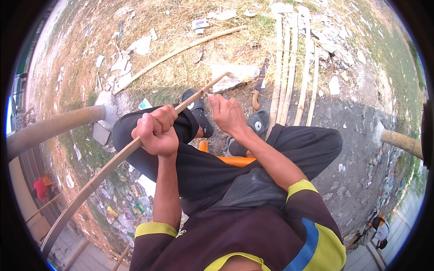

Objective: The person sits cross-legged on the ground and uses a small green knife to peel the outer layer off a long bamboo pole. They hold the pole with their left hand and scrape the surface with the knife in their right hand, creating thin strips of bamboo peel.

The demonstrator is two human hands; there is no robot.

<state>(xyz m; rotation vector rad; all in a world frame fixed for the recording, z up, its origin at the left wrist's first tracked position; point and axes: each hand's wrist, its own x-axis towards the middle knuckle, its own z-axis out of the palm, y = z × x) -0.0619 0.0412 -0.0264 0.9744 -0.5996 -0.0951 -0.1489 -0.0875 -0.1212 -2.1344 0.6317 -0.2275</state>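
Observation:
My left hand (157, 130) is wrapped round a long split bamboo strip (106, 170), its thumb side up. The strip slants from the lower left, over my left knee, to a narrow end beyond my hands. My right hand (228, 114) is beside that far end, its fingers curled in and its thumb raised. What it holds, if anything, is hidden. On the ground ahead of it lies a knife (256, 98) with a wooden handle and a dark blade, next to a pale flat block (235, 76).
Several pale bamboo strips (302, 86) lie side by side at the far right, and another strip (181, 53) lies at the far left. Thick bamboo posts stand at the left (58, 128) and right (401, 141). An orange seat (237, 161) shows beneath me. Litter covers the ground.

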